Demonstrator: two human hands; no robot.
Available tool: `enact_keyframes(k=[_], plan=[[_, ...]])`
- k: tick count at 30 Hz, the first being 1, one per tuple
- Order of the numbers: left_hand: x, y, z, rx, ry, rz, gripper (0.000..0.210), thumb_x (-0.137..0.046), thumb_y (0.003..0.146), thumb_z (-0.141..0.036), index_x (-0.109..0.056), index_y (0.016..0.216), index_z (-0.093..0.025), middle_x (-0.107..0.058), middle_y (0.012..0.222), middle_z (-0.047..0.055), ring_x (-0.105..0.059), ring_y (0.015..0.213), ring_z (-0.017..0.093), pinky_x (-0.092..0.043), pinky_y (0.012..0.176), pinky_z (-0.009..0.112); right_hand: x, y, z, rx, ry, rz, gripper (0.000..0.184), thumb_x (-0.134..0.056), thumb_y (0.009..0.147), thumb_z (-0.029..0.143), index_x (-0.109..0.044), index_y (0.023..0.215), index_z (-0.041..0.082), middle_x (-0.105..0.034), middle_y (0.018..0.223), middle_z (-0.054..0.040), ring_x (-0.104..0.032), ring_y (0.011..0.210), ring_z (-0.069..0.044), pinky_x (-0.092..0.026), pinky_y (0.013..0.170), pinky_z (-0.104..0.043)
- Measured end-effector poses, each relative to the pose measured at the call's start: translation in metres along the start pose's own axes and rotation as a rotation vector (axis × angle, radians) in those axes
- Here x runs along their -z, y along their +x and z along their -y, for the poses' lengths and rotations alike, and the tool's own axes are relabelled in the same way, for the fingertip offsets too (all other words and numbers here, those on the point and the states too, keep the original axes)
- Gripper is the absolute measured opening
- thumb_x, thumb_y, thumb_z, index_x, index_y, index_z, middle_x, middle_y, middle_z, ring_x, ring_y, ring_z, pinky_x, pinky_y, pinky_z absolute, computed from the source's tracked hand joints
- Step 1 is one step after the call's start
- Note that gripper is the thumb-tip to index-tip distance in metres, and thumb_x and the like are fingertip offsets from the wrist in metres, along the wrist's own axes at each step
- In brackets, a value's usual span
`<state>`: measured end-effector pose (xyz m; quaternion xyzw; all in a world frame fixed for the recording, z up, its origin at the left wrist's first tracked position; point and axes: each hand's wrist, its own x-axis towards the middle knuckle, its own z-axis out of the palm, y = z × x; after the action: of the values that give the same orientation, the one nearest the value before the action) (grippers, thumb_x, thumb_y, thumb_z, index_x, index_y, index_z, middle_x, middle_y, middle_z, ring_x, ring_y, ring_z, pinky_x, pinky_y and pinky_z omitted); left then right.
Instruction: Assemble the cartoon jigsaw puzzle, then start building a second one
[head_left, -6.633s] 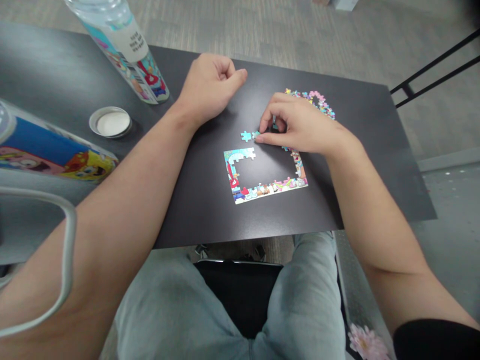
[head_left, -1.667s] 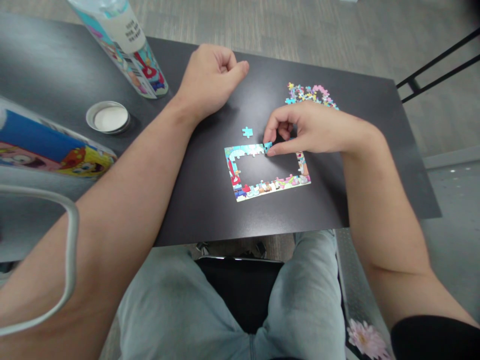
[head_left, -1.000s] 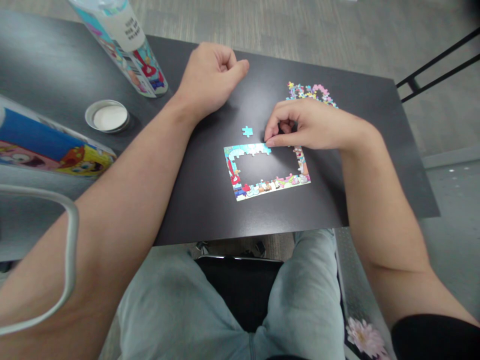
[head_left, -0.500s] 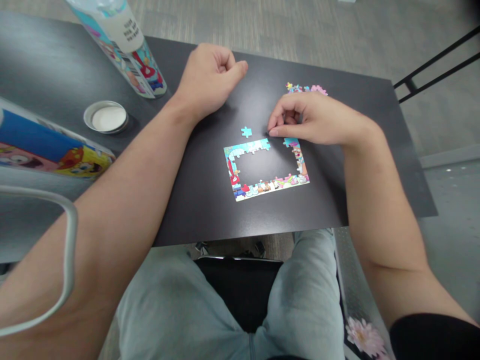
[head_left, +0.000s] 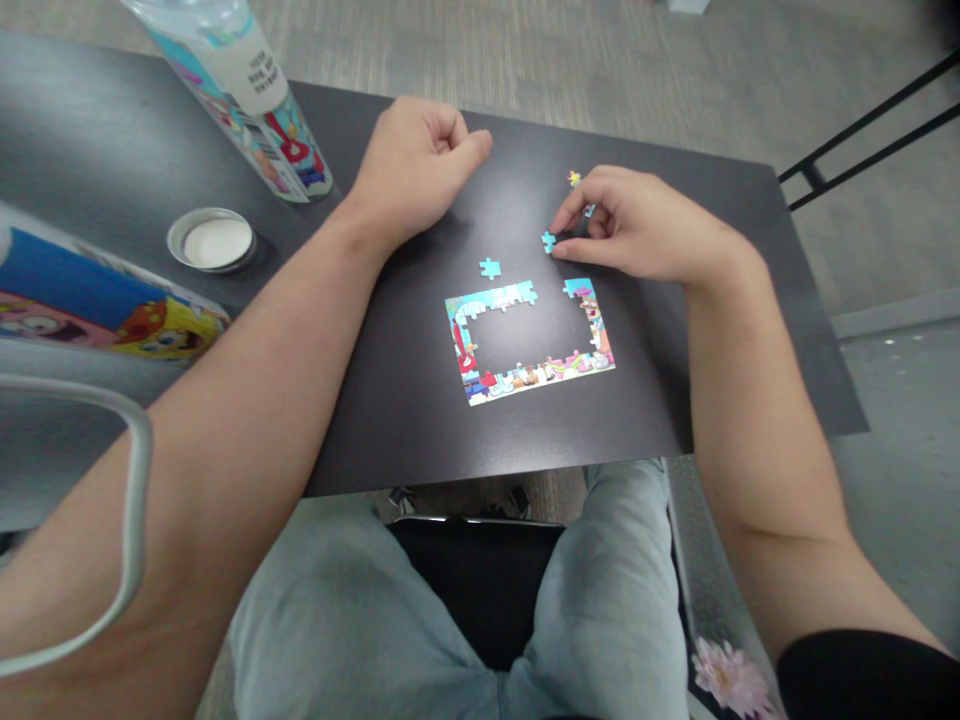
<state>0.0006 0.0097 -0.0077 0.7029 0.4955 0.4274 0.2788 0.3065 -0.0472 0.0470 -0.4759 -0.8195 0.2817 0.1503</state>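
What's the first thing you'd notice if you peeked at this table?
The colourful puzzle frame in the middle of the black table, its border built but with a gap along the top edge. Just above it, the right hand pinches a small blue puzzle piece, while the left hand rests in a fist near a cartoon-printed tube.

- White label on tube (head_left: 247,75): print there, too small and blurred to read.
- Lying can (head_left: 97,310): cartoon art only, no legible text.

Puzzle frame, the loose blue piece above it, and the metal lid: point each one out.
puzzle frame (head_left: 466,352), head view, left border.
loose blue piece (head_left: 490,268), head view, its centre.
metal lid (head_left: 211,240), head view, its white inside.
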Motion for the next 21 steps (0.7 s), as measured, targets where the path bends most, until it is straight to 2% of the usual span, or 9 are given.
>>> enact_keyframes(k=[5, 8, 10, 14, 19, 21], plan=[[0.0, 0.0, 0.0, -0.004, -0.015, -0.002, 0.054, -0.084, 0.089, -0.066, -0.052, 0.057, -0.036, -0.046, 0.06, 0.002, -0.04, 0.077, 0.027, -0.029, 0.077, 0.052, -0.002, -0.001, 0.009, -0.005, 0.03, 0.066, 0.032, -0.107, 0.09, 0.067, -0.091, 0.1, 0.041, -0.078, 0.094, -0.0048, -0.065, 0.092, -0.035, -0.05, 0.084, -0.052], [0.0, 0.0, 0.0, -0.002, -0.002, -0.003, 0.052, -0.081, 0.087, -0.066, -0.051, 0.057, -0.037, -0.047, 0.06, 0.002, -0.039, 0.076, 0.028, -0.027, 0.076, 0.052, -0.003, -0.002, 0.013, 0.037, 0.037, 0.062, 0.027, -0.103, 0.094, 0.064, -0.091, 0.103, 0.041, -0.086, 0.11, -0.0051, -0.067, 0.101, -0.034, -0.052, 0.09, -0.052], [0.0, 0.0, -0.001, 0.005, 0.006, -0.002, 0.05, -0.078, 0.086, -0.067, -0.051, 0.057, -0.038, -0.047, 0.061, 0.002, -0.039, 0.076, 0.028, -0.026, 0.076, 0.053, -0.004, -0.002, 0.015, 0.041, 0.036, 0.037, 0.03, -0.104, 0.094, 0.062, -0.091, 0.107, 0.038, -0.087, 0.118, -0.0046, -0.066, 0.102, -0.032, -0.052, 0.092, -0.051], [-0.001, 0.0, -0.003, 0.021, 0.014, 0.001, 0.049, -0.076, 0.086, -0.067, -0.05, 0.057, -0.037, -0.046, 0.064, 0.002, -0.037, 0.075, 0.027, -0.027, 0.078, 0.053, -0.005, -0.001, 0.016, -0.002, 0.023, 0.067, 0.039, -0.109, 0.087, 0.068, -0.093, 0.107, 0.039, -0.084, 0.111, -0.0054, -0.066, 0.098, -0.033, -0.054, 0.09, -0.051], [-0.001, 0.0, -0.003, 0.005, 0.008, -0.004, 0.051, -0.077, 0.086, -0.068, -0.05, 0.056, -0.037, -0.043, 0.063, 0.002, -0.036, 0.076, 0.027, -0.027, 0.079, 0.052, -0.004, -0.001, 0.019, 0.052, 0.02, 0.135, 0.024, -0.102, 0.097, 0.064, -0.098, 0.105, 0.042, -0.085, 0.119, -0.0082, -0.069, 0.109, -0.037, -0.058, 0.098, -0.054], [0.0, 0.0, -0.002, 0.004, 0.002, -0.003, 0.052, -0.078, 0.084, -0.07, -0.05, 0.056, -0.037, -0.043, 0.063, 0.002, -0.036, 0.076, 0.027, -0.027, 0.079, 0.051, -0.004, -0.001, 0.018, 0.062, 0.035, 0.129, 0.024, -0.101, 0.098, 0.065, -0.097, 0.104, 0.042, -0.088, 0.119, -0.0078, -0.071, 0.112, -0.038, -0.058, 0.096, -0.054]])
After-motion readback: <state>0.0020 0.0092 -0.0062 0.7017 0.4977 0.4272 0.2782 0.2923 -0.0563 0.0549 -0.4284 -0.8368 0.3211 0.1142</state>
